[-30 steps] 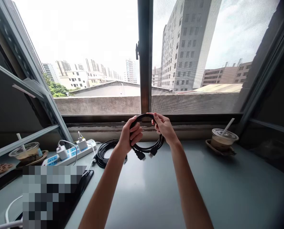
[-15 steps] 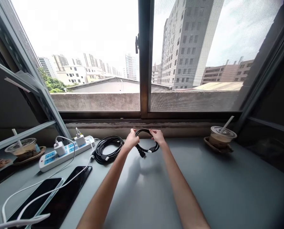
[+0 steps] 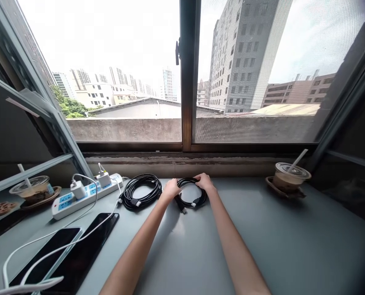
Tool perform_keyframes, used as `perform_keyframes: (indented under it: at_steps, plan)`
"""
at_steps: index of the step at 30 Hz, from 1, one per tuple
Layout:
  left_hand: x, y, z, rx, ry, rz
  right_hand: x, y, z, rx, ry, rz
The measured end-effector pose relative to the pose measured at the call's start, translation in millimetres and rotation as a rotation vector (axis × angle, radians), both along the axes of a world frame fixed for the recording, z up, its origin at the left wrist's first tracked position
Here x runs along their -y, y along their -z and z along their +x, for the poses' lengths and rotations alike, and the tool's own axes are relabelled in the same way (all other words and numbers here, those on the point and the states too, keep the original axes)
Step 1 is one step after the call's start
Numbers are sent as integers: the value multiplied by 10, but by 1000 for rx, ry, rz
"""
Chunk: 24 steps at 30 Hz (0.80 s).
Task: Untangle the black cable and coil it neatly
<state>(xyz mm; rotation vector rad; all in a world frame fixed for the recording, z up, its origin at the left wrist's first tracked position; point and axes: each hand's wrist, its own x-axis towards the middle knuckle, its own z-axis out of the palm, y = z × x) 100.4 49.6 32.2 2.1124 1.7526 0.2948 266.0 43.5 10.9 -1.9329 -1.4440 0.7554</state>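
Note:
A coiled black HDMI cable [image 3: 187, 204] lies on the grey desk below the window, its two plug ends at the near side of the loop. My left hand [image 3: 171, 189] is closed on the coil's left edge. On the upper right edge, my right hand [image 3: 204, 182] pinches the same coil between thumb and fingers. Just left of my left hand rests a second, larger coil of black cable [image 3: 127, 196], with a plug showing at its front.
At left stand a white power strip [image 3: 87, 197] with chargers, two dark phones [image 3: 87, 246] under white cords, and a drink cup [image 3: 35, 192]. Another lidded cup with a straw [image 3: 289, 177] sits on a brown coaster at right. The window ledge [image 3: 133, 166] bounds the back.
Both hands have lowered the coiled cable from above the desk down to its surface. The larger coil has stayed in place. The camera view has shifted slightly.

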Motion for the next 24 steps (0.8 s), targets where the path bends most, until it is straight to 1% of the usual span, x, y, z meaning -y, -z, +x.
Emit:
perform_keyframes:
  at_steps: [3, 5, 7, 9, 12, 16, 17, 18, 19, 21, 22, 24]
  plan:
    - [16, -123, -9, 22, -3, 26, 31, -86, 22, 40, 32, -13]
    - [5, -238, -66, 68, 1, 54, 69, -187, 51, 45, 56, 10]
    - [-16, -374, -172, 126, -6, 91, 134, -345, 88, 32, 68, 74]
    - [-40, -516, -321, 186, -41, 140, 234, -559, 125, 0, 63, 171]
    - [-69, -703, -579, 271, -125, 226, 452, -937, 161, -58, 47, 358]
    - [-54, -886, -862, 370, -218, 313, 832, -1410, 135, -113, 44, 604]
    - [-36, -925, -908, 394, -227, 332, 940, -1512, 110, -134, 35, 678]
    - [-14, -963, -942, 425, -231, 355, 1054, -1604, 79, -195, 7, 805]
    - [12, -1000, -966, 466, -230, 382, 1174, -1684, 42, -235, -18, 904]
    - [69, -1067, -984, 573, -215, 436, 1423, -1795, -36, -264, -58, 1055]
    - [97, -1097, -982, 629, -202, 458, 1547, -1819, -72, -278, -88, 1141]
    - [151, -1149, -966, 710, -168, 478, 1776, -1800, -122, -274, -90, 1386]
